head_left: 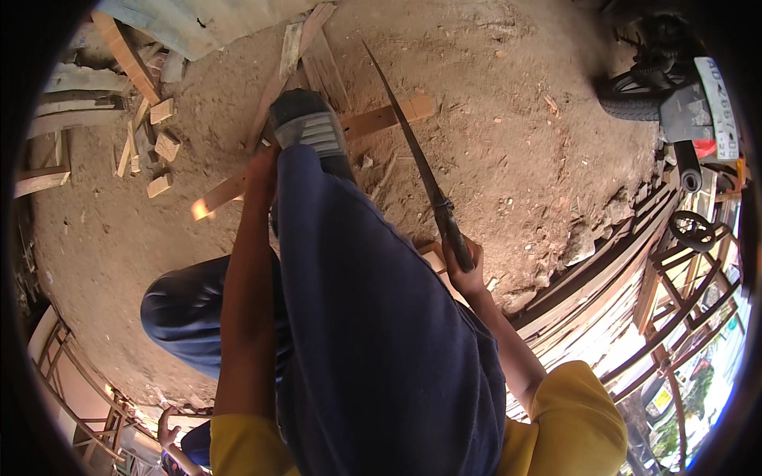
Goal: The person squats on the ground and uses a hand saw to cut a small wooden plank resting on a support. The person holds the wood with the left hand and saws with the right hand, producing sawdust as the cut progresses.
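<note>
My right hand (465, 268) is closed round the dark handle of a handsaw (414, 147). Its long, narrow blade points up and away to the left, apart from any wood. My left hand (260, 168) grips a reddish-brown wooden plank (225, 193) just left of my shoe; my leg partly hides its fingers. The plank lies slantwise near the ground, passing under my dark shoe (311, 131), which presses on it. Other boards (321, 67) lie beyond the shoe. A pale piece of wood (433, 258) shows partly beside my right hand.
Small cut blocks (167, 146) and a leaning beam (127, 55) are at the far left. A motorbike wheel (635, 97) stands at the far right. Stacked planks (603, 278) and a metal frame (686, 305) line the right. Another person's hand (167, 428) shows at lower left.
</note>
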Demonstrator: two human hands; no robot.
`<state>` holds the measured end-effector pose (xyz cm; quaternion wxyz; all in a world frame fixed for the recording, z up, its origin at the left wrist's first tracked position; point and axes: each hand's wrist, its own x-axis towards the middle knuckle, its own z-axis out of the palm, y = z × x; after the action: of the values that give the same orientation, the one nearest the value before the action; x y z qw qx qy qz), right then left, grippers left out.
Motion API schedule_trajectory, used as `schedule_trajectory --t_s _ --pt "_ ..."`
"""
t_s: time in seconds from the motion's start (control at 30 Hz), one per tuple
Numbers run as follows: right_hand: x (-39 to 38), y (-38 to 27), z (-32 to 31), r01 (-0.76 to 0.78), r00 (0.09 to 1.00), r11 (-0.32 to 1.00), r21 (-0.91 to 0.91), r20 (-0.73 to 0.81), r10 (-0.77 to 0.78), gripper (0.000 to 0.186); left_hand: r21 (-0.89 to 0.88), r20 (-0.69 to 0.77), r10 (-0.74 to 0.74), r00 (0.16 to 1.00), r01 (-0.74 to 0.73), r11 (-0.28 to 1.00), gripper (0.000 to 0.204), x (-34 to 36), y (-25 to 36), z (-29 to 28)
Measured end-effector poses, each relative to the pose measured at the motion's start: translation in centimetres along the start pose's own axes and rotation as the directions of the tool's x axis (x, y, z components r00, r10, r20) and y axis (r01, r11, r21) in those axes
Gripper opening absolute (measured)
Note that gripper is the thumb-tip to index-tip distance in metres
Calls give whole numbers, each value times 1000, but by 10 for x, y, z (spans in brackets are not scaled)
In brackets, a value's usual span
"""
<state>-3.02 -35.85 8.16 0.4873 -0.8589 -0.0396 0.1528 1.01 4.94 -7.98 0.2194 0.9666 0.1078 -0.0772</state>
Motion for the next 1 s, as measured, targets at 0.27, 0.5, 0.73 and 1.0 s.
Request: schedule_trajectory --t_s 0.27,0.5,0.73,1.0 --pt "114 -20 47 -7 998 977 211 -67 21 23 27 72 -61 996 59 998 29 0 45 -28" --pt "0 30 -3 1 1000 1000 4 20 -1 12 4 9 13 1000 -13 1000 28 -2 9 -7" --pt "93 -15 33 -53 997 973 225 -38 63 20 97 117 -74 990 63 993 29 12 14 -2" --pt "-19 24 6 -37 999 999 18 9 37 13 31 111 -45 993 42 999 28 0 26 -22"
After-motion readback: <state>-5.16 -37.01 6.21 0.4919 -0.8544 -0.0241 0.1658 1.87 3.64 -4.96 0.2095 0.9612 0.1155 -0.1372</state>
